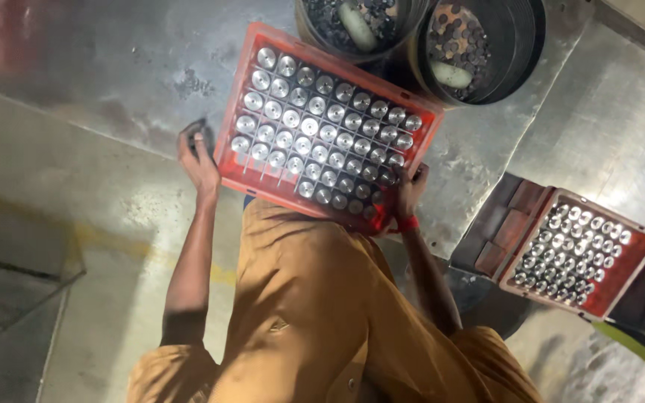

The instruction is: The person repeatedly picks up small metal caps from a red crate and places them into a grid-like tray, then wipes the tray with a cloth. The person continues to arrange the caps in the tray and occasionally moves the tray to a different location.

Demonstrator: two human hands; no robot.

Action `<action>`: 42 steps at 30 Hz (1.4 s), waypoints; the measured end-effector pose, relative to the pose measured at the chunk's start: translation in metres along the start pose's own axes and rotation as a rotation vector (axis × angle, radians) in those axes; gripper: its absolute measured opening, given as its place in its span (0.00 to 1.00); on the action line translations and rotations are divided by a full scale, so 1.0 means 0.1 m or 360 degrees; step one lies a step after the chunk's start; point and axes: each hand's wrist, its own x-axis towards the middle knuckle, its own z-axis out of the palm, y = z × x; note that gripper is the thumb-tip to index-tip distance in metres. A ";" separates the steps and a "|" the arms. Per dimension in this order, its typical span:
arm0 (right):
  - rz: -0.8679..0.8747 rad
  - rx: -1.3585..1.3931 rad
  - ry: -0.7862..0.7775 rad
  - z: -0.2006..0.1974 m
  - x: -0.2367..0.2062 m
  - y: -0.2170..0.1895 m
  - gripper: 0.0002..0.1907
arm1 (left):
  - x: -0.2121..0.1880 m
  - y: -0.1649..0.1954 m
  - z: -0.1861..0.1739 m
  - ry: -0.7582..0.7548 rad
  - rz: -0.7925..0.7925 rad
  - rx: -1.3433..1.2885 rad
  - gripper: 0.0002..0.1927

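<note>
Hands grip a red tray (227, 153) at opposite edges: left hand (197, 158) and right hand (409, 195) curl around its rim, holding it above the metal floor (113, 89). Nearly every slot holds a shiny metal cylinder (309, 125). Beyond, two black buckets (520, 45) contain dark pieces; another filled tray (640, 261) sits aside.

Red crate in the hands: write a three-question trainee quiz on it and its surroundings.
1. True or false: the red crate holds rows of round metal pieces.
2. Which hand has a red band at the wrist? A. left hand B. right hand C. neither
3. Fill in: the second red crate lies to the person's ___.
Key: 1 true; 2 B; 3 right.
</note>
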 end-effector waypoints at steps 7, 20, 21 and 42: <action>-0.0787 -0.0535 0.0300 0.03 -0.12 -0.11 0.28 | 0.03 0.48 0.07 0.0125 0.0211 0.0217 0.15; -0.1059 -0.0669 -0.0234 2.04 1.17 -1.63 0.15 | 0.76 0.58 0.57 -0.0608 0.0382 0.0652 0.24; -0.1013 -0.0867 -0.0351 2.16 1.31 -1.70 0.16 | 0.73 0.62 0.55 -0.0564 0.0173 0.0525 0.29; -0.0706 -0.1884 -0.1501 2.80 1.90 -1.81 0.32 | 0.66 0.45 0.69 -0.0646 -0.0039 0.0494 0.29</action>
